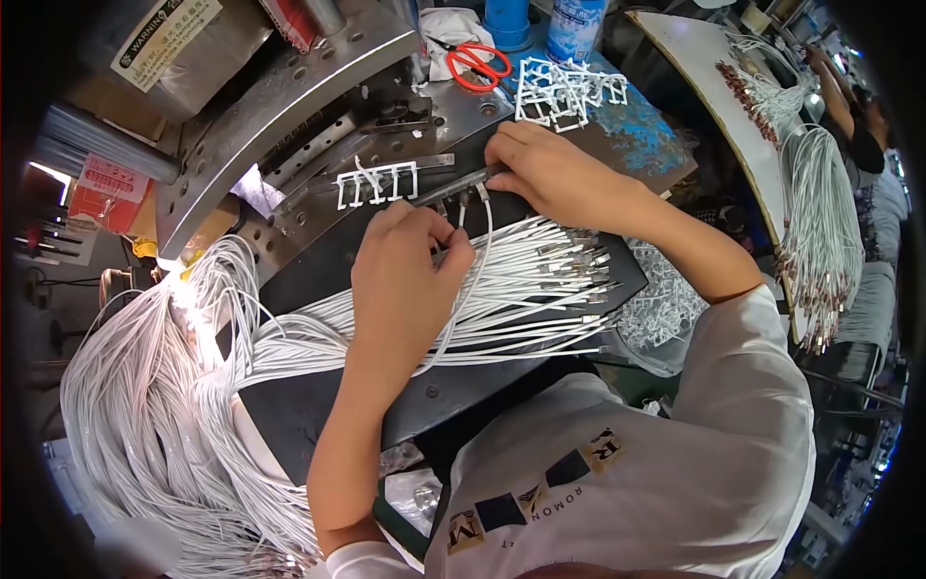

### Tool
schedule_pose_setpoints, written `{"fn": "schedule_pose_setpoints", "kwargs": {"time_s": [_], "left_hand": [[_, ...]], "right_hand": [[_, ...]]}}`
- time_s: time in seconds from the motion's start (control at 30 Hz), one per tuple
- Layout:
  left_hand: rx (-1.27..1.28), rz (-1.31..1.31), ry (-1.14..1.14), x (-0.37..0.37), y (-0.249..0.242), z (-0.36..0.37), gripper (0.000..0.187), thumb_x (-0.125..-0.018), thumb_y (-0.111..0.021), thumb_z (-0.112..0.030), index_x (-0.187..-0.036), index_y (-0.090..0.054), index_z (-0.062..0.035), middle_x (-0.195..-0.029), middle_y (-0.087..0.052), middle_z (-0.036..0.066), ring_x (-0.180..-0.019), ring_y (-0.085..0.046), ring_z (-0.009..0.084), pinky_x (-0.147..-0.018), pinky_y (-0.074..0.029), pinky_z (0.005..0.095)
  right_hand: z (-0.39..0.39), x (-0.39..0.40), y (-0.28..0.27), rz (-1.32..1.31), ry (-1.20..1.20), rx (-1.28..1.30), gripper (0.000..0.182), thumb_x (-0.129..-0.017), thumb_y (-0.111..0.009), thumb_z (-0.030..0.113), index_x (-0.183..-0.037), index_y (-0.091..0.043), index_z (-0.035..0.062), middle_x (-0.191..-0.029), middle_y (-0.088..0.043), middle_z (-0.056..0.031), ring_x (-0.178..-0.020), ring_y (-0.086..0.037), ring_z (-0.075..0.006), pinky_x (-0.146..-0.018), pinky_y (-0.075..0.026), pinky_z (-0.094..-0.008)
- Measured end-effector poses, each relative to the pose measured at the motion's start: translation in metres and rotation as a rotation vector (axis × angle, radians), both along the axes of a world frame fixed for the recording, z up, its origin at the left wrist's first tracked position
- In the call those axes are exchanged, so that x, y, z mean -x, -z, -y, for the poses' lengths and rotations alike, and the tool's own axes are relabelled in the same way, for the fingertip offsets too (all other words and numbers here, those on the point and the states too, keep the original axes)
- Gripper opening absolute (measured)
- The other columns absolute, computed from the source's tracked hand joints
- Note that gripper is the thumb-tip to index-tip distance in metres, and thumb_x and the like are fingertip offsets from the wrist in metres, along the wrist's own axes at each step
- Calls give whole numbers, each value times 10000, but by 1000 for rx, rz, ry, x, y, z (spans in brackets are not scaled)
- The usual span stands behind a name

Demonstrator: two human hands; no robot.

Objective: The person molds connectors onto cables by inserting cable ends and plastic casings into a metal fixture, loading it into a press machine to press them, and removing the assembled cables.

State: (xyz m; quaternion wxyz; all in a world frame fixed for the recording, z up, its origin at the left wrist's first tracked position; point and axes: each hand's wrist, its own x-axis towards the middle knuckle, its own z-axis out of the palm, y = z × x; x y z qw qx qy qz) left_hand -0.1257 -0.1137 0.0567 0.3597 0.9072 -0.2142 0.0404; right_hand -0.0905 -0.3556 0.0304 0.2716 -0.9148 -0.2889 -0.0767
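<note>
My left hand (410, 265) is closed, thumb and index finger pinched round a white cable (461, 214) near its metal end. Its other fingers lie by a narrow dark metal bar (446, 191). My right hand (559, 176) grips the right end of this bar between thumb and fingers. Another white cable (488, 217) with a metal end hangs from the bar beside my right thumb. Beneath both hands, a bundle of white cables (511, 280) lies across the black work surface, metal ends to the right. A white moulded plastic frame (378, 183) rests on the metal bed just beyond my left hand.
A pile of white plastic frames (564, 92), red-handled scissors (477, 68) and a blue can (576, 29) stand at the back. The machine's thick steel plate (289, 121) overhangs at left. More cables (145, 405) hang at left. Another person's arm (837, 101) is at far right.
</note>
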Motion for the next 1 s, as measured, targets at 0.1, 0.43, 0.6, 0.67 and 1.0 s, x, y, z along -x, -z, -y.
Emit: {"fn": "schedule_pose_setpoints", "kwargs": {"time_s": [0.1,0.43,0.6,0.67,1.0], "left_hand": [[28,-46,-52,3,1,0,169,-857,-712,-161,-800,-697,-2,-778,-619,109,-774,-628,282,-694,-495,433],[78,-70,-128,2,6,-2,207,-853,-711,-165,-824,-684,38,-727,-597,121,-641,-564,246,-632,-453,378],[89,-72,-139,2,7,-4,212,-858,-705,-175,-829,-685,34,-729,-597,121,-648,-568,257,-637,-456,386],[52,-80,-156,5,4,-5,218,-860,-700,-182,-824,-686,32,-739,-605,124,-663,-581,261,-646,-464,393],[21,-69,-173,11,2,-4,210,-855,-687,-197,-832,-692,11,-814,-649,133,-747,-633,287,-703,-499,406]], "right_hand": [[-5,-1,-6,-50,10,-3,228,-979,-687,185,-1030,-607,-22,-1014,-617,-194,-1015,-605,-399,-900,-477,-483],[-16,-6,-10,53,-11,-19,204,-966,-689,143,-1048,-601,-23,-1012,-617,-190,-990,-608,-407,-865,-490,-478],[-20,-6,-16,39,-17,9,209,-973,-687,147,-1038,-607,-35,-1005,-623,-203,-1002,-607,-414,-882,-482,-487],[-21,-5,-18,17,-12,19,204,-975,-682,141,-1043,-610,-37,-1013,-625,-208,-1014,-608,-415,-892,-483,-488],[-27,0,-28,-38,-8,87,210,-981,-666,126,-1072,-623,-58,-1053,-631,-220,-1040,-615,-412,-930,-488,-482]]}}
